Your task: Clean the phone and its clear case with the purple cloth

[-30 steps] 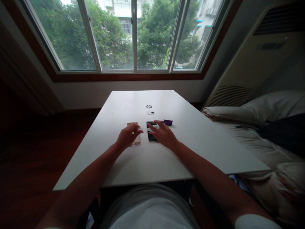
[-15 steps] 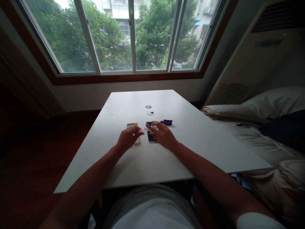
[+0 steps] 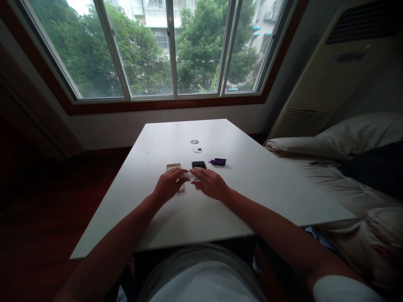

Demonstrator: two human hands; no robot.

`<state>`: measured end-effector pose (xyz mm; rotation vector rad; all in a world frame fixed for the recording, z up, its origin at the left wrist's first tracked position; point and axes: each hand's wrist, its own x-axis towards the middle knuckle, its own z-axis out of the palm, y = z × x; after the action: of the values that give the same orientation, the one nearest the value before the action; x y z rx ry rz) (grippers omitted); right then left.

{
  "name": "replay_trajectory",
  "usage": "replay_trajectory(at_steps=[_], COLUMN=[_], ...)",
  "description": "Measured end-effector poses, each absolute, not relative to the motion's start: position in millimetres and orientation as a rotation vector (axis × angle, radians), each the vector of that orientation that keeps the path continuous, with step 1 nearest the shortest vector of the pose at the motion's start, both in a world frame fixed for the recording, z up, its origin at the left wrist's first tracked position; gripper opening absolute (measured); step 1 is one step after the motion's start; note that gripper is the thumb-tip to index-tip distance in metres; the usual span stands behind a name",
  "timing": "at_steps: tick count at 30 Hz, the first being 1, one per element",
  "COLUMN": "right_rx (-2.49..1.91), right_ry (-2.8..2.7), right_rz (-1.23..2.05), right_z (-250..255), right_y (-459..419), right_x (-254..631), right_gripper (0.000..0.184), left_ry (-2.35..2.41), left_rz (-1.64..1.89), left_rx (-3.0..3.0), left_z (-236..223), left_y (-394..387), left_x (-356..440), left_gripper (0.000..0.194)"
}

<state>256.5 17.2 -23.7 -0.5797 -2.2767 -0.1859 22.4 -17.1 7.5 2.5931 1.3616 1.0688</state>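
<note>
My left hand (image 3: 170,183) is over a gold-edged phone case (image 3: 174,165) lying on the white table, its fingers closed on a small whitish piece (image 3: 189,176), too small to make out. My right hand (image 3: 210,183) meets it from the other side, fingers bent and pressed on the same piece. Below the right hand lies a dark phone (image 3: 198,164), its near part covered by the fingers. Just beyond that hand is a small purple pouch (image 3: 218,162).
Two round flat pieces, a patterned one (image 3: 194,141) and a pale one (image 3: 197,149), lie farther back on the white table (image 3: 258,188). A window (image 3: 170,50) is behind the table. Cushioned bedding (image 3: 302,149) borders the right side.
My right hand has come down and left towards my left hand, its fingers drawing together. More of the phone's far end shows. The view has shifted slightly.
</note>
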Motion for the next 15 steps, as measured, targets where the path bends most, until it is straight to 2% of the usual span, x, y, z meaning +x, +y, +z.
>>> replay_trajectory(at_steps=[7, 11, 15], right_rx=[-0.675, -0.778, -0.940], right_ry=[-2.227, -2.069, -1.827], right_rz=[-0.139, -0.046, -0.064], right_z=[-25, -24, -22], right_y=[17, 22, 39], right_x=[258, 262, 277], right_gripper=[0.051, 0.051, 0.051], left_ry=[1.358, 1.392, 1.448], left_rz=[1.160, 1.172, 1.159], left_rx=[2.454, 2.392, 2.344], left_z=[-2, -4, -4], left_y=[-13, -10, -8], left_x=[21, 19, 17], left_gripper=[0.064, 0.065, 0.058])
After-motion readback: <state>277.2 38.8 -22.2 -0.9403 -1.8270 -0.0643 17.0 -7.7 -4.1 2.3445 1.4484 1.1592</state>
